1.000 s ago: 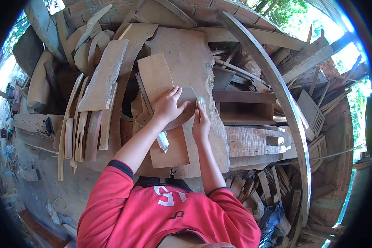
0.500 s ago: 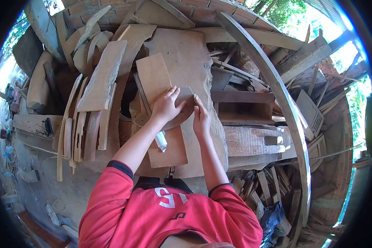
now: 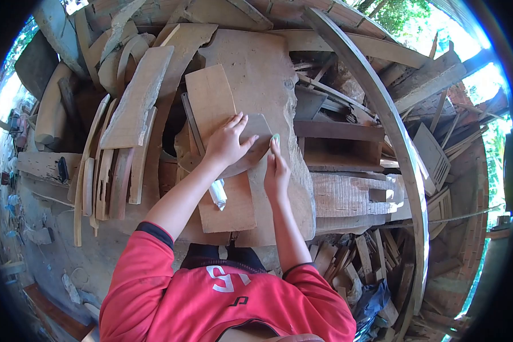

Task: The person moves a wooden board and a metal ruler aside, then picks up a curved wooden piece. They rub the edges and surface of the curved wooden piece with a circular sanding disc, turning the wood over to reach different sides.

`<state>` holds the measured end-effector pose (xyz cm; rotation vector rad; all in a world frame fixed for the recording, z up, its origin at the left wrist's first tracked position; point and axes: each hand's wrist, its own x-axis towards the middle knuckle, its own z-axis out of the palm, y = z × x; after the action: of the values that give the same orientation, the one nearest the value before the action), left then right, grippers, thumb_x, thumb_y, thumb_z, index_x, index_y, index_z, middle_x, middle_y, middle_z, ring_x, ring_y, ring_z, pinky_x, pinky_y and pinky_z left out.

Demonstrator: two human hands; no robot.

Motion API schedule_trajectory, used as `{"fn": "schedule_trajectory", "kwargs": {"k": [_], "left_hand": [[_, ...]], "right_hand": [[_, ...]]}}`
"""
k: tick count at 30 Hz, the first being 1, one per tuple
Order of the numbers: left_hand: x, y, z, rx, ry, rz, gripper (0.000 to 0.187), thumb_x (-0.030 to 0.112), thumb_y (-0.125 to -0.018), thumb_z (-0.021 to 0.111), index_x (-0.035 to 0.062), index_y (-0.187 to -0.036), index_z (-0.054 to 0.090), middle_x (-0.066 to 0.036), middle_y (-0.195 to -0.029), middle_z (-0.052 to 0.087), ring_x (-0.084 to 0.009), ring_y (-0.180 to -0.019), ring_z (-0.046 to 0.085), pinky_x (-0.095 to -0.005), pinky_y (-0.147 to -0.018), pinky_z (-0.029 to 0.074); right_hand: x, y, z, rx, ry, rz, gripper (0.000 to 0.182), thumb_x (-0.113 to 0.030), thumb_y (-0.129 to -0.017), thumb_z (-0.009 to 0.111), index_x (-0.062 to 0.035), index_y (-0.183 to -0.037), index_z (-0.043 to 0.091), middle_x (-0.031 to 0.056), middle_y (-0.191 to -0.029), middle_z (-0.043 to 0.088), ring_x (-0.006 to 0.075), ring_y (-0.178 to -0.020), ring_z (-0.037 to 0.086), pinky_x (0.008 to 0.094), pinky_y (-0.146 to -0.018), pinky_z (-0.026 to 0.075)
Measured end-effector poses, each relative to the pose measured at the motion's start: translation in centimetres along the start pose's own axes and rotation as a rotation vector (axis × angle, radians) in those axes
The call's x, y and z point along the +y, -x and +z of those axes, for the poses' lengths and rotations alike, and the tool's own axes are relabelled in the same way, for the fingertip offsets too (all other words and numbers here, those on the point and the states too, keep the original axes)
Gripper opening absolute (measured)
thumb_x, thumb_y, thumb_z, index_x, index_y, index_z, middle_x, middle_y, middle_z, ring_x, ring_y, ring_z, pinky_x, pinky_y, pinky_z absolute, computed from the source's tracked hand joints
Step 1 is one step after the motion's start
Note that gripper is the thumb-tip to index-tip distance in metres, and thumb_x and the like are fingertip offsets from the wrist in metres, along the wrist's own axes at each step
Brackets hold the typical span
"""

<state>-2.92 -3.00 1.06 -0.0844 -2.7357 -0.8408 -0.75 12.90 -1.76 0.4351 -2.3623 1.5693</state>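
My left hand (image 3: 228, 142) lies flat with fingers stretched over a thin wooden piece (image 3: 259, 124) that has an angled corner and a darker, curved lower edge. At the piece's right edge, my right hand (image 3: 276, 171) has its fingers pressed together, a small green spot showing at the tip. I cannot tell what is pinched there. Beneath the worked piece lie a rectangular wooden board (image 3: 210, 91) and a second flat board (image 3: 231, 214). A white tube (image 3: 218, 195) rests below my left wrist, partly on the lower board.
A wide wooden slab (image 3: 256, 62) with a rough edge serves as the work surface. Wood strips (image 3: 105, 171) and a rough plank (image 3: 139, 97) lie at left. On the right are a long curved beam (image 3: 390, 119), an open wooden box (image 3: 339, 151) and scrap wood (image 3: 376, 256).
My right fingertips have shifted slightly down and right along the piece's edge. My left hand stays spread on the wood. The whole view has shifted a little.
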Motion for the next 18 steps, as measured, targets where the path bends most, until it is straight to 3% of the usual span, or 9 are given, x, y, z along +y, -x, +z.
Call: {"fn": "schedule_trajectory", "kwargs": {"k": [9, 13, 14, 17, 18], "left_hand": [[-0.5, 0.0, 0.1, 0.074, -0.091, -0.011, 0.061, 0.038, -0.082, 0.060, -0.0014, -0.126, 0.046, -0.023, -0.131, 0.043, -0.0323, -0.118, 0.047, -0.0355, -0.094, 0.042], [-0.6, -0.1, 0.2, 0.059, -0.068, -0.031, 0.062, 0.038, -0.082, 0.059, -0.0018, -0.127, 0.045, -0.023, -0.131, 0.043, -0.0321, -0.119, 0.046, -0.0353, -0.095, 0.042], [-0.6, -0.1, 0.2, 0.050, -0.045, -0.045, 0.062, 0.039, -0.082, 0.059, -0.0020, -0.127, 0.045, -0.023, -0.132, 0.042, -0.0320, -0.119, 0.046, -0.0352, -0.095, 0.042], [-0.8, -0.1, 0.2, 0.057, -0.036, -0.042, 0.063, 0.041, -0.083, 0.058, -0.0018, -0.127, 0.045, -0.023, -0.132, 0.042, -0.0323, -0.119, 0.046, -0.0360, -0.094, 0.043], [-0.8, 0.0, 0.1, 0.062, -0.037, -0.045, 0.063, 0.041, -0.083, 0.058, -0.0018, -0.127, 0.045, -0.023, -0.132, 0.042, -0.0323, -0.119, 0.046, -0.0360, -0.094, 0.043]], "right_hand": [[-0.7, -3.7, -0.1, -0.104, -0.022, 0.102, 0.031, -0.007, -0.091, 0.049, 0.0001, -0.121, 0.052, 0.0192, -0.126, 0.050, 0.0271, -0.123, 0.043, 0.0331, -0.099, 0.037], [-0.4, -0.1, -0.2, -0.083, -0.083, 0.043, 0.033, -0.006, -0.091, 0.048, -0.0002, -0.123, 0.051, 0.0203, -0.125, 0.051, 0.0280, -0.121, 0.045, 0.0327, -0.099, 0.036], [-0.7, 1.0, -1.2, -0.185, -0.095, 0.228, 0.033, -0.007, -0.092, 0.046, 0.0000, -0.124, 0.050, 0.0195, -0.125, 0.051, 0.0244, -0.119, 0.048, 0.0305, -0.099, 0.036], [-0.5, 3.4, -4.2, -0.051, -0.274, 0.386, 0.032, -0.016, -0.095, 0.044, -0.0005, -0.123, 0.052, 0.0136, -0.125, 0.053, 0.0163, -0.114, 0.049, 0.0272, -0.095, 0.037], [1.1, 4.1, -5.1, 0.076, -0.174, 0.366, 0.029, -0.020, -0.096, 0.044, 0.0017, -0.109, 0.059, 0.0071, -0.102, 0.063, 0.0122, -0.092, 0.055, 0.0244, -0.081, 0.043]]}}
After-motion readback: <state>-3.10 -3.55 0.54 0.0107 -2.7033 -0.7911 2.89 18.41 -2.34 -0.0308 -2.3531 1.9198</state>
